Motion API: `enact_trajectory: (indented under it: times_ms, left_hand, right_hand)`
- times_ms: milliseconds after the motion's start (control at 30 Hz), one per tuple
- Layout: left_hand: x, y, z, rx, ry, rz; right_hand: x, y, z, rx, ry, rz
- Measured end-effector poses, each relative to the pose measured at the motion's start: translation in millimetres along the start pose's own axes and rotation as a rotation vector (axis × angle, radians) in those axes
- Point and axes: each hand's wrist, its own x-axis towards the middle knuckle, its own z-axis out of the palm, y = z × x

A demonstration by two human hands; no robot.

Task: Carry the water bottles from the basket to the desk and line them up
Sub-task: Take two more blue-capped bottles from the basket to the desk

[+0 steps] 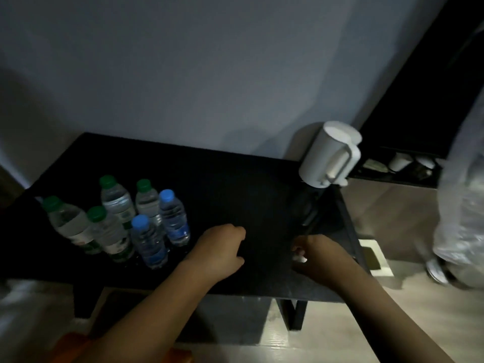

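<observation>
Two bare forearms come in from the bottom edge of the view, beside an orange-brown object [76, 347] too cropped to make out. They reach over the front edge of a black rectangular worktop [235, 184] that stands against a plain grey wall [209, 74] on a pale wood-look floor [392, 297]; the room is dim.

The left hand [222, 247] lies knuckles-up near the middle of the front edge, fingers curled under. The right hand [319, 255] sits closer to the front right corner, fingers curled inward. In the dark I cannot tell whether either grip is clamped on anything.

The task's clear plastic water bottles stand upright in a tight cluster on the left half of the worktop: four green-capped bottles [115, 203] towards the left edge, two blue-capped bottles [174, 221] just beside them, nearest the left hand.

A white lidded kettle [331, 155] occupies the far right corner. Beyond it a dark shelf [392, 176] holds white cups [399, 161], and crinkled clear plastic wrap [461, 218] hangs at the right.
</observation>
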Motion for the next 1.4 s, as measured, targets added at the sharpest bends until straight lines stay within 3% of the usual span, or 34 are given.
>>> enact_trajectory:
  times_ms: [433, 867, 1400]
  left_hand:
    - [58, 198, 64, 0.166, -0.216, 0.424]
    - [66, 375, 144, 0.275, -0.298, 0.729]
    - [174, 547, 209, 0.298, -0.418, 1.098]
  right_hand:
    - [-157, 167, 17, 0.234, 0.185, 0.472]
    - [-306, 286, 49, 0.463, 0.291, 0.839]
    - [-320, 409, 38, 0.553, 0.352, 1.146]
